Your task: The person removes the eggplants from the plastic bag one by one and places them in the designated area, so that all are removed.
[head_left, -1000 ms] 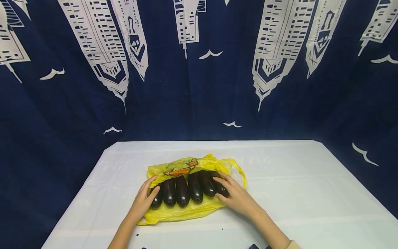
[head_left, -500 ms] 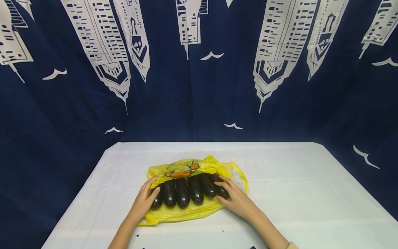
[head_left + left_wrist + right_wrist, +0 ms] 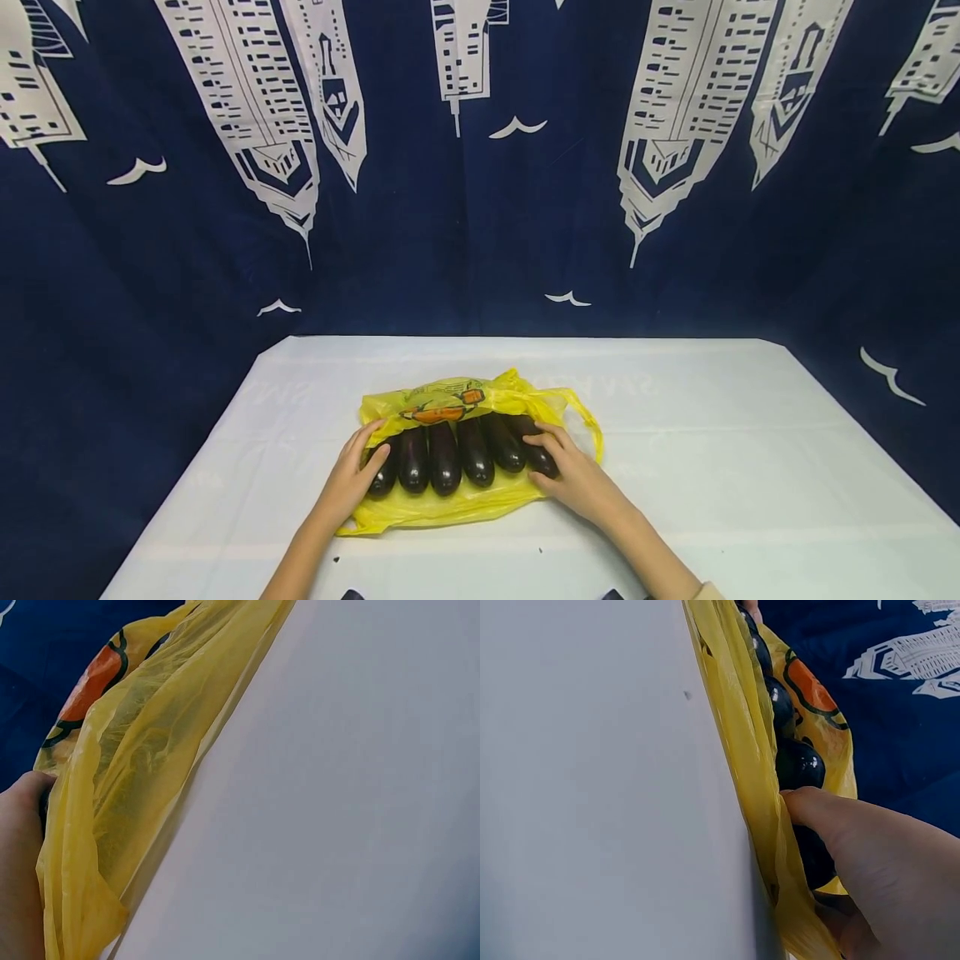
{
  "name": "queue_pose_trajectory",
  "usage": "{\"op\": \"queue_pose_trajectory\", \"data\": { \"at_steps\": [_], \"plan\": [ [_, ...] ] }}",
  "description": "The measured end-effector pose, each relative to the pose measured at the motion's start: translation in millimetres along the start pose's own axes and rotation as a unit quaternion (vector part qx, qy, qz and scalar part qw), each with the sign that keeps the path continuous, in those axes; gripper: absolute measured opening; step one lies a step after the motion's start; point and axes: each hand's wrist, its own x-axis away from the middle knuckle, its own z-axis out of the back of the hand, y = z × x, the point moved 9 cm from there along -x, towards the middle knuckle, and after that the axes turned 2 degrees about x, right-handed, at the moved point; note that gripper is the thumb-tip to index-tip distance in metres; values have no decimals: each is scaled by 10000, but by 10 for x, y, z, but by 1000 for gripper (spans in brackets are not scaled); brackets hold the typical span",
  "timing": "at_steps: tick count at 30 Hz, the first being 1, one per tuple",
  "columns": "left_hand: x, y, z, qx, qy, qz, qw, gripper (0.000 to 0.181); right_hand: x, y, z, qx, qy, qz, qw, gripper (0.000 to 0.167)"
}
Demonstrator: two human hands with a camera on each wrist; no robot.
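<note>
Six dark, glossy eggplants [image 3: 446,467] lie side by side in a row across the middle of the desk [image 3: 712,467], partly inside a thin yellow plastic bag [image 3: 450,512]. Their rounded ends point toward the person, while their far ends go under the upper layer of the bag, which carries an orange and dark printed picture [image 3: 442,414]. The lower layer spreads out beneath them toward the near side of the desk. A handle loop [image 3: 592,425] of the bag lies just beyond the right hand [image 3: 573,477].

That hand grips the rightmost eggplant [image 3: 543,462], its fingers bent over the top and its thumb at the near side. The right wrist view shows the thumb beside the crumpled edge of the bag, with more shiny ends lined up past it. The left hand [image 3: 349,481] curves round the leftmost eggplant [image 3: 382,479], thumb against it and fingers on the bag at its outer side; yellow film covers most of the left wrist view, so how firmly it holds is hard to judge.

A beige sleeve [image 3: 707,592] shows on the right arm. Behind the desk hangs a dark blue curtain [image 3: 465,250] with white buildings and birds printed on it.
</note>
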Motion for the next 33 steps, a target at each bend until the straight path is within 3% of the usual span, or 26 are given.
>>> {"op": "queue_pose_trajectory", "data": {
  "at_steps": [21,33],
  "plan": [
    [-3,-7,-14,50,-70,56,9999,50,48,-181,184,260,-307,-217,9990,44],
    [-13,-7,-1,58,-46,41,10000,50,118,-319,417,81,-378,-338,9987,46]
  ]
}}
